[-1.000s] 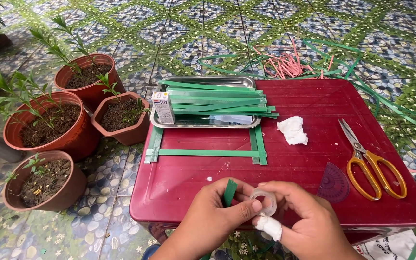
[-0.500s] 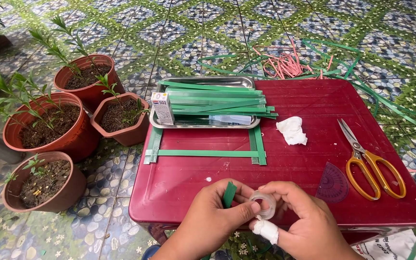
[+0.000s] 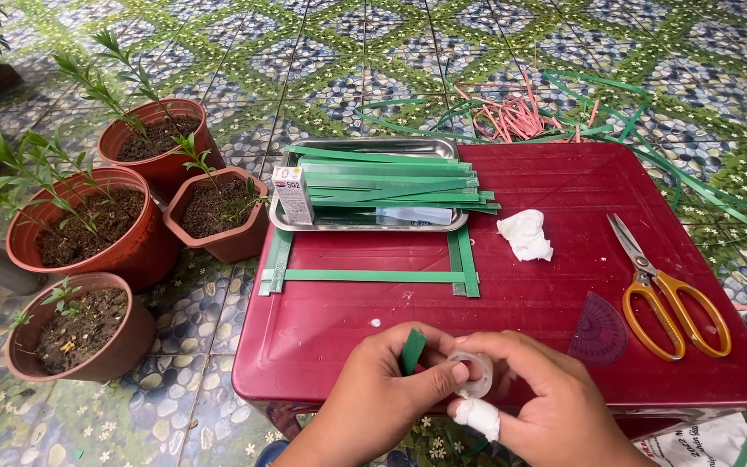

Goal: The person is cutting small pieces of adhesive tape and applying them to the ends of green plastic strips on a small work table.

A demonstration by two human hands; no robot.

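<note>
Your left hand [image 3: 382, 393] pinches a short green paper strip [image 3: 411, 350]; your right hand [image 3: 533, 402] grips a small clear tape roll [image 3: 475, 374], at the red table's [image 3: 564, 186] near edge. You're taping; next, pull tape free.

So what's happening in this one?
A person sits at a red table, both hands at its near edge. The left hand pinches a green strip; the right hand, one finger bandaged, holds a clear tape roll. More green strips fill a metal tray. Yellow-handled scissors lie on the right.
</note>
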